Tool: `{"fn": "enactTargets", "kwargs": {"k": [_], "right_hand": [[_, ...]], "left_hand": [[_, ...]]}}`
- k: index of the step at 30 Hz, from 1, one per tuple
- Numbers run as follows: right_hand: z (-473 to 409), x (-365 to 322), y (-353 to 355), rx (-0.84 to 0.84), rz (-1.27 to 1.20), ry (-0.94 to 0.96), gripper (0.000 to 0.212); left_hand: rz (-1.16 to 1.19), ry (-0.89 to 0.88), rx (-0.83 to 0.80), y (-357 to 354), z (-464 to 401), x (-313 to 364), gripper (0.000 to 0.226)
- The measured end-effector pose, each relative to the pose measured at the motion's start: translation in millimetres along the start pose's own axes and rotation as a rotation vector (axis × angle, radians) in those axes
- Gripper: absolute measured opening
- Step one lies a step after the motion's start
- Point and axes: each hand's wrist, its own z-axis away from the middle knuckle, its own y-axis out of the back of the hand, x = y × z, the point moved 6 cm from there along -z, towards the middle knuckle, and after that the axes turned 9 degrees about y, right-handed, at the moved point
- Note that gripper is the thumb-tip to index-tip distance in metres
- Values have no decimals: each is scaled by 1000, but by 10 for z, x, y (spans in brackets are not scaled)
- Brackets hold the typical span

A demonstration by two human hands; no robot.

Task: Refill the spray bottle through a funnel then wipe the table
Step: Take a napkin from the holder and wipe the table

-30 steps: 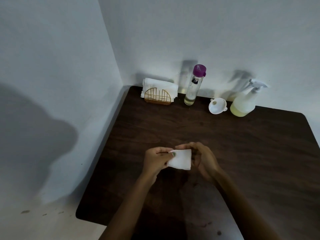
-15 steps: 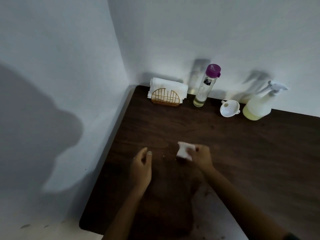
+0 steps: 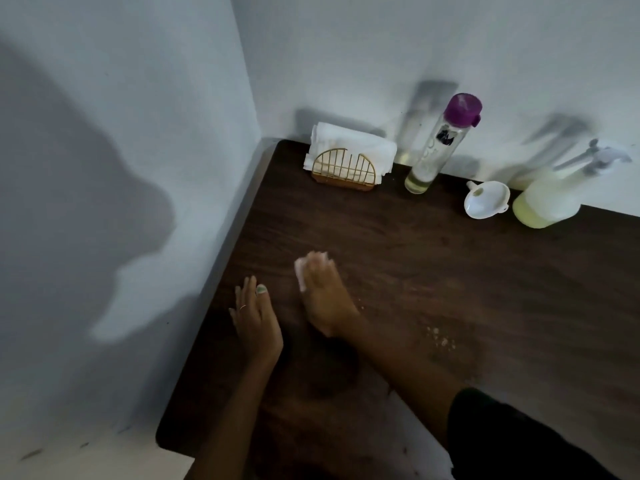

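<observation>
Fingers (image 3: 313, 263) of the right hand (image 3: 323, 296) lie flat and together over a folded white tissue (image 3: 300, 271), pressing it against the dark wooden table (image 3: 433, 271); the hand is blurred, consistent with a wiping stroke. Just to its left, the left hand (image 3: 254, 318) rests palm-down near the table's left edge, fingers straight and holding nothing, a thin ring visible on one finger.

Wiping appears to be the step in hand. At the back of the table the spray bottle (image 3: 547, 199) stands with its trigger head on and pale yellow liquid in its lower part, the white funnel (image 3: 486, 199) lying just beside it, so the refill looks finished. A tall clear bottle with a purple cap (image 3: 438, 147) stands left of the funnel, nearly drained. Pale crumbs (image 3: 441, 336) sit to the right of the wiping hand, well apart from the tissue, and the next strokes would likely need to carry the tissue rightward across them with steady downward pressure.

Near the table's back left corner, a gold wire holder (image 3: 343, 168) keeps a stack of white napkins (image 3: 353, 143) upright. The table is pushed into a corner of plain pale walls (image 3: 138, 98), lit dimly, with a large shadow of the person cast on the left one.
</observation>
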Motion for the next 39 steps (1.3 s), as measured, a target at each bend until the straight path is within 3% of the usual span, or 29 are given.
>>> {"fn": "enactTargets", "kwargs": {"k": [4,7,10,13,16,19,21,23,27,30,32,37,39], "right_hand": [[391,-697,-597,-133,125,463,54],[577,-615,-724,-199,243,560,51],[468,-131,-401,-99,241,454,52],[288,696,115,81,284,152,54],[292,1505,423,64,314,-197,53],[296,1676,461,120,259,-347,52],[286,1432,377,164,188,-342,53],[343,945,213,216,43,-185,53],[804,-250,-302,14,-61,209,43],[1164,-708,-765,-107,110,557,47],[1147,-546,-802,-201,160,563,49],[814,407,-89,-42,44,266,53],[750,1008,217,33,68,40,59]], "left_hand": [[60,19,-34,13,-5,10,67],[79,29,-38,9,-18,1,68],[42,16,-43,-3,-12,-7,68],[25,10,-44,-7,0,-8,68],[12,10,-48,-26,7,-5,65],[-20,26,-48,-39,-11,-5,47],[-35,28,-36,-46,-9,9,43],[-20,30,-37,-52,5,25,42],[-145,-25,-55,-58,65,61,46],[-208,-51,-62,-51,127,149,44],[-244,-43,-69,-56,150,192,44],[-411,-36,-87,-145,97,62,46],[-484,-57,-79,-208,90,-40,53]]}}
